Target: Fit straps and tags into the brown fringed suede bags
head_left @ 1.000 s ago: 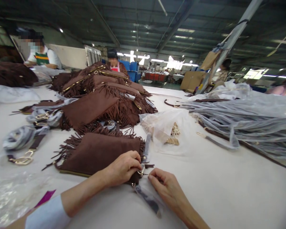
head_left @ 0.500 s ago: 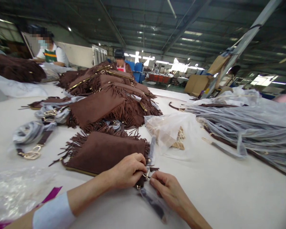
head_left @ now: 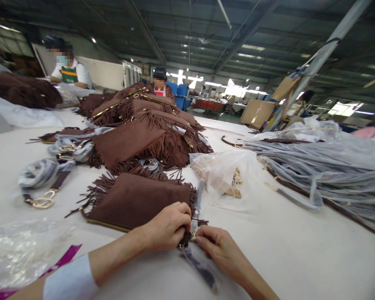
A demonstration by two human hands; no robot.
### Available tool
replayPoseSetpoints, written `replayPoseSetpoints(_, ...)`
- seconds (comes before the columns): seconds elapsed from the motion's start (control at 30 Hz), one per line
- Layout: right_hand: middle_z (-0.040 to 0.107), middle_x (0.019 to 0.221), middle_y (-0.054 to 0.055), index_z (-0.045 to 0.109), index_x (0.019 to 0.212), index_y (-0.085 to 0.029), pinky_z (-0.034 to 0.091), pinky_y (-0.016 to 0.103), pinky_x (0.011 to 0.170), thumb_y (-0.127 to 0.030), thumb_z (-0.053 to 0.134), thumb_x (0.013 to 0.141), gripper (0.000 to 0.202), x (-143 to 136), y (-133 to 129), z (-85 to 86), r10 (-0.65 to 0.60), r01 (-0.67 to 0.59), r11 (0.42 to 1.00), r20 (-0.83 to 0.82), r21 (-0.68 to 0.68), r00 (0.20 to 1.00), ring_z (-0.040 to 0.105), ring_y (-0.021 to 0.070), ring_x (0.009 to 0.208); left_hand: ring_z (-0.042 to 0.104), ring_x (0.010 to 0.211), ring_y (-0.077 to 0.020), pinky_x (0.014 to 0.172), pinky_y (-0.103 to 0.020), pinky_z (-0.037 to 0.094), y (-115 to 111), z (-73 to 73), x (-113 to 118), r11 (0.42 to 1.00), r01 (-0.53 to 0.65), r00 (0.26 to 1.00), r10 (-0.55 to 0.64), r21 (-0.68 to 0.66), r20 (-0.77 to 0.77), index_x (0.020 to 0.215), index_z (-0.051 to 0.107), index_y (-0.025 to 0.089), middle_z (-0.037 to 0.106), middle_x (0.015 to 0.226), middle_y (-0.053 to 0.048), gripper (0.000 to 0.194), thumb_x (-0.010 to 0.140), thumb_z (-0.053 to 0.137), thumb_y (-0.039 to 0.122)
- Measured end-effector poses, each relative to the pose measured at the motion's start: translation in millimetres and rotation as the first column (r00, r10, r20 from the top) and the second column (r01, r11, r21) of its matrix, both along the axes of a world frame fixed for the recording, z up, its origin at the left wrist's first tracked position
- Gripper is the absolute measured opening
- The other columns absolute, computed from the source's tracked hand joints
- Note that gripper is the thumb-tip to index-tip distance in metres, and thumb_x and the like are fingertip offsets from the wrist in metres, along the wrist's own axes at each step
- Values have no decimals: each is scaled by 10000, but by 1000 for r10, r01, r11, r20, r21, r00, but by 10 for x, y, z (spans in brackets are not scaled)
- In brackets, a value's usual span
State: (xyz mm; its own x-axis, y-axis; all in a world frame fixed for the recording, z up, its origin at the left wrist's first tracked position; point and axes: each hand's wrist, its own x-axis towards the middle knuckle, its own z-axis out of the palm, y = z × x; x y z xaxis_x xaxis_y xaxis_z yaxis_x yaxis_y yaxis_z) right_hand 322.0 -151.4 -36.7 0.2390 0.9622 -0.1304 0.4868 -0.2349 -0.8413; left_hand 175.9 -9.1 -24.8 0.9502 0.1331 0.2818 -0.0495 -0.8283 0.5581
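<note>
A brown fringed bag (head_left: pixel 137 198) lies flat on the white table, its zipper edge towards me. At its right corner my left hand (head_left: pixel 171 225) is closed, fingers curled around the dark strap end; the fingertips are partly hidden. My right hand (head_left: pixel 220 248) pinches at a small gold-coloured metal clasp (head_left: pixel 193 235) just beside the left fingers. Exactly how the clasp is hooked cannot be made out. Below the hands, a strap wrapped in clear plastic (head_left: pixel 201 266) runs towards me. Another wrapped strap piece (head_left: pixel 200 196) stretches along the bag's right side.
Behind the bag rises a heap of brown fringed bags (head_left: pixel 128 139). Coiled wrapped straps (head_left: pixel 39 173) lie left, with clear plastic (head_left: pixel 21 250) nearer me. A plastic bag of gold-coloured hardware (head_left: pixel 228 175) and many wrapped straps (head_left: pixel 315 162) lie right. Two co-workers stand beyond the table.
The gold clasp has turned slightly and lies lower between my fingertips. Both hands stay nearly in place, and the bag has not moved.
</note>
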Motion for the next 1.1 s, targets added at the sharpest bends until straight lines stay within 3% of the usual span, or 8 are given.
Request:
replayPoseSetpoints(0.37,417,502,-59,600,669,-185,248,242,485,-456,554,739,283,-92,73,-6,-157,149,987,-220,-51,963,348,118,483,526,919,-198,831,-300,431,-50,-11,-31,997,-68,997,70,48,-39,807,591,172,577,987,-54,100,719,628,143)
replayPoseSetpoints(0.8,362,559,-44,457,572,-210,264,262,533,-409,469,744,263,-67,35,-25,-163,165,985,33,-58,986,353,138,562,510,921,-211,821,-305,417,37,20,-73,996,-80,996,82,50,-42,854,586,172,573,978,-62,152,712,630,141)
replayPoseSetpoints(0.93,360,526,-65,463,600,-214,244,243,494,-448,533,745,284,-116,66,-1,-196,191,981,-154,-47,968,325,116,512,513,957,-214,836,-321,397,19,41,-93,995,-48,998,51,92,-32,973,620,200,562,1034,-56,227,753,628,141)
replayPoseSetpoints(1.1,328,395,-125,500,706,-218,103,229,407,-597,616,702,397,-187,118,33,-249,199,968,-472,-155,845,179,68,379,525,937,-212,826,-320,402,32,48,-89,993,-51,997,57,110,-48,910,647,189,578,998,-56,129,783,638,165)
